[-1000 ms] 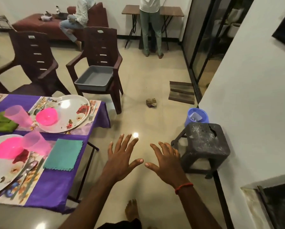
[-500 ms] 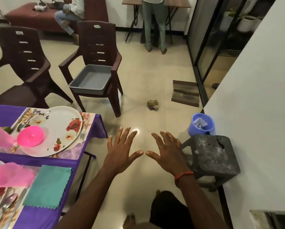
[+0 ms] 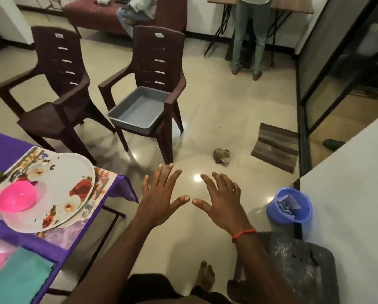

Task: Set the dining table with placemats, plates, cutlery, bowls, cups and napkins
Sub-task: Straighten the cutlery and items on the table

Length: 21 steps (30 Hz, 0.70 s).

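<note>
"Above the floor: hand status?"
"Left hand (image 3: 159, 205) and right hand (image 3: 224, 202): fingers spread, palms down, holding nothing. Chair label (image 3: 159, 35): too small to read. Floral plate (image 3: 74, 170) with pink bowl (image 3: 17, 198): on table (image 3: 4, 148), left."

You stand in a home dining room: tiled floor (image 3: 205, 106), plastic armchairs (image 3: 58, 88), a sofa (image 3: 100, 16), a laid table (image 3: 6, 150) in purple cloth.

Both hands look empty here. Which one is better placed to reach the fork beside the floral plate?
Left, probably. The left hand hovers open nearest the table corner where the fork lies; the right hand is farther, toward the blue bucket.
</note>
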Motion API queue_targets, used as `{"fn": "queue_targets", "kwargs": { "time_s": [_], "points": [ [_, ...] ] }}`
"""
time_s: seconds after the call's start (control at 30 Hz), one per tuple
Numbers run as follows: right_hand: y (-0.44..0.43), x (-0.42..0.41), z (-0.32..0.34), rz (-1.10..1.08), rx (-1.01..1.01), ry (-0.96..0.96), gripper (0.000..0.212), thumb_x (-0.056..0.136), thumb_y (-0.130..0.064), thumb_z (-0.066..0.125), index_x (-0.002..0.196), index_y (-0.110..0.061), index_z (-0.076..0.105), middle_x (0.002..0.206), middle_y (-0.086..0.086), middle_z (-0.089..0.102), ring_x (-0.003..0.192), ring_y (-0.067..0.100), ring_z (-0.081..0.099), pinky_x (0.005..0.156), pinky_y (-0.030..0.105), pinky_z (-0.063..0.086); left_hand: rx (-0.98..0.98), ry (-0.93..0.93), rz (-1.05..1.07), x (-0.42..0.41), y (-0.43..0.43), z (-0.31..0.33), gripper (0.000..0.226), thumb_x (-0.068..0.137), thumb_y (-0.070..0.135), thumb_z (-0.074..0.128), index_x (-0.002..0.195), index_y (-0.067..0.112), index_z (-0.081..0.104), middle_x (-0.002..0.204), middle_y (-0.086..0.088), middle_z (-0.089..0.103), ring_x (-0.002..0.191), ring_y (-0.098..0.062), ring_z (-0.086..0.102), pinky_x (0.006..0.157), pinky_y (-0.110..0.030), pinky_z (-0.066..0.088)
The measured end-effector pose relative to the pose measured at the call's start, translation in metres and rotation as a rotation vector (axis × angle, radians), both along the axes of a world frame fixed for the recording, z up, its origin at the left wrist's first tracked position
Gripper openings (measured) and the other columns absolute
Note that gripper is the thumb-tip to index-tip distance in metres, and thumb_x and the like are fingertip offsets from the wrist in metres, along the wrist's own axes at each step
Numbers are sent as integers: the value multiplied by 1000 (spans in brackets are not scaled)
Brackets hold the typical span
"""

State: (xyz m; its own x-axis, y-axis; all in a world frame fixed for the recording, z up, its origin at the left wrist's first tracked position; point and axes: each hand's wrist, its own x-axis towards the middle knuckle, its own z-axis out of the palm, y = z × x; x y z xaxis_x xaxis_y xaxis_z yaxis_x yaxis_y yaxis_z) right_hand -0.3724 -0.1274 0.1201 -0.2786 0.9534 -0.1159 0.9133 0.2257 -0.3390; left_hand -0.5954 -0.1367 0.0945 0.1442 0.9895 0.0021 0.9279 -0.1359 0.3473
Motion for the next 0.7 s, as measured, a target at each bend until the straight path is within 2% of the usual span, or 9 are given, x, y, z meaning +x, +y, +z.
{"fn": "queue_targets", "kwargs": {
  "time_s": [0.37, 0.5, 0.7],
  "points": [
    [127, -8, -3, 184, -29, 0, 76, 92, -73, 39, 156, -38, 18, 165, 2, 17, 153, 24, 4, 119, 47, 10, -28, -6, 202, -12, 83, -3, 88, 87, 88, 21, 160, 42, 6, 171, 11, -5, 156, -15, -17, 122, -59, -4],
    [184, -25, 1, 256, -10, -18, 76, 93, -72, 42, 156, -36, 20, 165, 2, 18, 152, 23, 4, 119, 48, 11, -16, -30, 284, -28, 129, -4, 93, 83, 91, 14, 161, 40, 10, 171, 8, -1, 156, -18, -14, 123, -63, 1],
    [263, -55, 4, 367, 1, -78, 77, 92, -73, 40, 157, -37, 20, 165, 2, 19, 153, 23, 6, 119, 48, 15, -10, -29, 415, -64, 198, 3, 94, 82, 90, 14, 161, 38, 8, 172, 5, -3, 157, -20, -13, 122, -66, 3]
  ]
}}
